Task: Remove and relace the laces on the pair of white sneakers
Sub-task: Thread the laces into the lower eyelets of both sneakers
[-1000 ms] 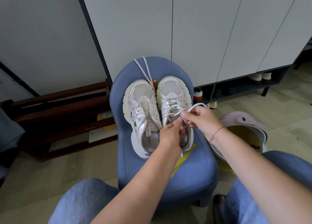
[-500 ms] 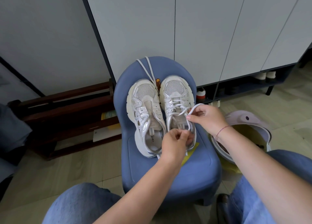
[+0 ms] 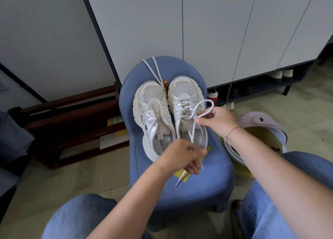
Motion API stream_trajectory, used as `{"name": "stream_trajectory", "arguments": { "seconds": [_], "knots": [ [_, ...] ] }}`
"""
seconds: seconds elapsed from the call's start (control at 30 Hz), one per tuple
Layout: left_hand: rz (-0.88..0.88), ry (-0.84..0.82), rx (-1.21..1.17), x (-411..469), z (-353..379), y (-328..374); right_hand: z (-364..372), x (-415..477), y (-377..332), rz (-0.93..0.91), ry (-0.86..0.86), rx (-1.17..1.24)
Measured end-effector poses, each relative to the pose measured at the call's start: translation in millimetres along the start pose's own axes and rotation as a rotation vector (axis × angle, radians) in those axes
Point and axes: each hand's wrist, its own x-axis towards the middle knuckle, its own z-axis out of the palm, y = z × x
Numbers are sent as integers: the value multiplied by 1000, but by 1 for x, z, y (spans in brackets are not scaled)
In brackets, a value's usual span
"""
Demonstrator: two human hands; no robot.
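Sneakers (image 3: 183, 92), white and silver, side by side on the seat of a blue chair (image 3: 207, 181), toes toward its back edge, heels toward the front. Left sneaker (image 3: 153, 116) just beside the right sneaker (image 3: 182, 112), inner sides close together. Loose lace (image 3: 153, 67) doubled, running from between the two toes up over the chair's back edge. Second lace (image 3: 192, 130) threaded through the right sneaker, criss-crossed over its tongue.

Right hand (image 3: 218, 120) raised near the right edge of the seat, just beside the right sneaker, thumb and forefinger closed in a pinch on that second lace. Fingers (image 3: 199, 120) pressed together at the base of a loop (image 3: 207, 103) standing up above the hand. One run of the same lace stretched nearly straight from the pinch down to the left hand (image 3: 182, 155).

Left hand above the heels, near the middle of the seat, blurred, fingers curled round the lace. Lace tip (image 3: 178, 182) hanging out below this hand, over a yellow sheet (image 3: 179, 174) lying on the seat under the heels.

Knees in blue jeans (image 3: 81, 217) either side of the chair's front edge. Lilac bin (image 3: 261, 123) on the floor to the right of the chair, white cupboard doors (image 3: 216, 31) behind, dark wooden rack (image 3: 72, 116) to the left.
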Motion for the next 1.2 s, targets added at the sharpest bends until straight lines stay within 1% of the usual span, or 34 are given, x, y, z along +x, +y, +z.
{"name": "stream_trajectory", "arguments": {
  "seconds": [0.07, 0.13, 0.33, 0.43, 0.47, 0.53, 0.67, 0.7, 0.73, 0.77, 0.8, 0.83, 0.93, 1.0, 1.07, 1.2],
  "knots": [
    [23, 153, -109, 7, -2, 6, 0, 0, 0, 3, -5, -3],
    [40, 258, -216, 16, 2, 7, 0, 0, 0, 0, -10, 2],
    [94, 367, -420, 36, 19, 10, 2, 1, 1, -4, -16, 5],
    [105, 370, -406, 37, 18, 8, 2, 1, 2, 3, -10, 31],
    [95, 333, -378, 36, 17, 7, 2, 1, 2, 3, -8, 30],
    [62, 180, -270, 32, 12, 2, 2, 0, 1, 5, -8, 37],
    [-42, -316, 131, 18, 11, -7, 3, -1, -1, -11, -21, 25],
    [-54, -411, 219, 14, 13, -8, 3, -1, -2, -11, -21, 20],
    [-53, -458, 285, 11, 15, -10, 3, -1, -2, -13, -21, 17],
    [-42, -452, 325, 10, 16, -10, 3, -2, -3, -15, -23, 14],
    [-22, -400, 327, 10, 15, -10, 3, -2, -3, -18, -23, 10],
    [-4, -317, 279, 10, 13, -8, 4, -2, -3, -21, -20, 7],
    [24, -12, -78, 14, 6, 1, 4, -3, -3, -30, -12, 7],
    [43, 144, -295, 17, 4, 8, 4, -3, -4, -35, -14, 7],
    [49, 227, -415, 21, 5, 10, 4, -3, -3, -37, -12, 17],
    [62, 342, -447, 31, 17, 8, 4, -3, -2, -32, -7, 10]
  ]
}}
